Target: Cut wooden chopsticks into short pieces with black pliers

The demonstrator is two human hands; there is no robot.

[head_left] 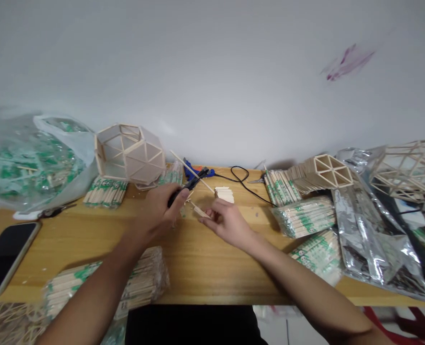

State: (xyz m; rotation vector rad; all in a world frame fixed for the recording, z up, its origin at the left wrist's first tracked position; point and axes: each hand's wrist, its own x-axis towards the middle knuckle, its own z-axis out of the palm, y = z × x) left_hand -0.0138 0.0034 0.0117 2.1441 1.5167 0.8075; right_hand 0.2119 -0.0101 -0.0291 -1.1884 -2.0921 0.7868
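Thin pale wooden stick (189, 169) mid-frame looks pretty matt; crinkly silver foil-like bag (366, 235) lower right's super glossy.

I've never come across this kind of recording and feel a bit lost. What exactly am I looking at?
There is no robot here, only a person's two bare hands. The single picture comes from a camera worn on that person's head, looking forward and down. The left hand grips a black plier-like tool; the fingers of the right hand hold a short pale wooden piece. On the yellowish-brown wooden table lie clear, green-printed packets of pale sticks, a black-screened phone and a crumpled silvery plastic bag. Toward the wall, left of the hands, is a many-sided pale wooden lattice frame.
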